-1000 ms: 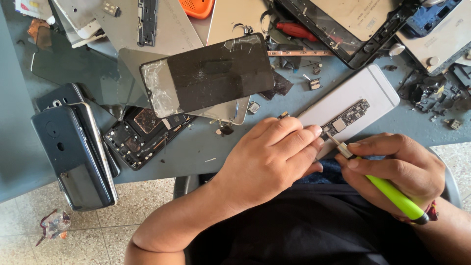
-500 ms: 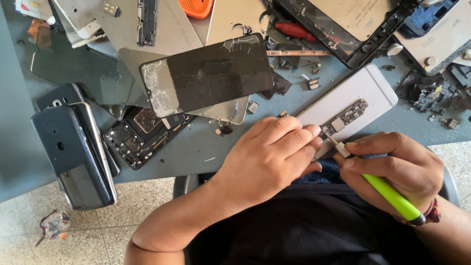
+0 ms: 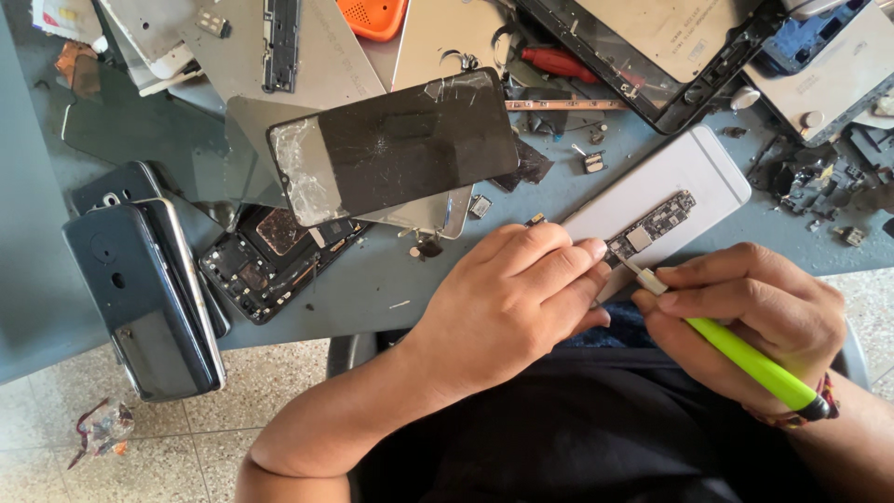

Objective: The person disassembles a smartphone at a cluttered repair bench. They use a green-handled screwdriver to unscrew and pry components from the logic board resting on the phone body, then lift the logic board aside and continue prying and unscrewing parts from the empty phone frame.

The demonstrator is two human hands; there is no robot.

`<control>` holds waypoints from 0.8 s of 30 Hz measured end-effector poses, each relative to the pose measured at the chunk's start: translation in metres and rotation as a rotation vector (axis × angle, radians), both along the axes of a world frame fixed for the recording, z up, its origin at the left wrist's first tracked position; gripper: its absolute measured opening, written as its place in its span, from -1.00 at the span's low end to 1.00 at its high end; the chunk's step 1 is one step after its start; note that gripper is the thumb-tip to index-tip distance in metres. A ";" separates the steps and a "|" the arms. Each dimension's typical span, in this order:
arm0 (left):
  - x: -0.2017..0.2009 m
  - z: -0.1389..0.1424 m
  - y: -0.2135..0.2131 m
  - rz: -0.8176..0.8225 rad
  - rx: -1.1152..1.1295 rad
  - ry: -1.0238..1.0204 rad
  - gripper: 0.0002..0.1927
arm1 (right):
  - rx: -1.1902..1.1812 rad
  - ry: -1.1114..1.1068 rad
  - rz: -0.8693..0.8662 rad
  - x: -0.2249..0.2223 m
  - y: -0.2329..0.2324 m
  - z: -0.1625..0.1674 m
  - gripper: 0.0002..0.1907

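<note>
Grey and crowded, the table [image 3: 37, 279] carries cracked phone screens, back covers and loose parts, many cut off by the frame's upper edge, and the tiny bits at far right are too small to make out. On a silver phone back [image 3: 684, 182] lies a narrow circuit board [image 3: 652, 224], its near end hidden under the left hand [image 3: 517, 298], whose fingertips press it down. Just beside it, the right hand [image 3: 745, 312] has its grip closed around a yellow-green tool [image 3: 745, 359], whose pale tip touches the board's near end.
</note>
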State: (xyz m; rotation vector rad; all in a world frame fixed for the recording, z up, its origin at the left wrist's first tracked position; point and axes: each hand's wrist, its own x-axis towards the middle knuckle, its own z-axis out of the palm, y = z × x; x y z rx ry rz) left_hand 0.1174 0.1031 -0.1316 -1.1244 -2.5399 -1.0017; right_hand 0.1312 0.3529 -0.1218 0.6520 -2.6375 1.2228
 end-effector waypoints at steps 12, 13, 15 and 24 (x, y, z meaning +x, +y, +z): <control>0.002 -0.012 0.016 0.007 -0.005 -0.012 -0.62 | 0.022 0.065 -0.011 0.002 0.012 -0.016 -0.71; 0.003 -0.015 0.019 0.005 -0.007 -0.014 -0.62 | 0.021 0.067 -0.013 0.003 0.016 -0.020 -0.71; 0.004 -0.018 0.022 0.002 -0.011 -0.016 -0.63 | 0.019 0.072 -0.017 0.004 0.021 -0.024 -0.70; 0.002 -0.034 0.047 0.003 0.001 -0.012 -0.63 | -0.086 0.088 0.004 0.001 0.047 -0.048 -0.70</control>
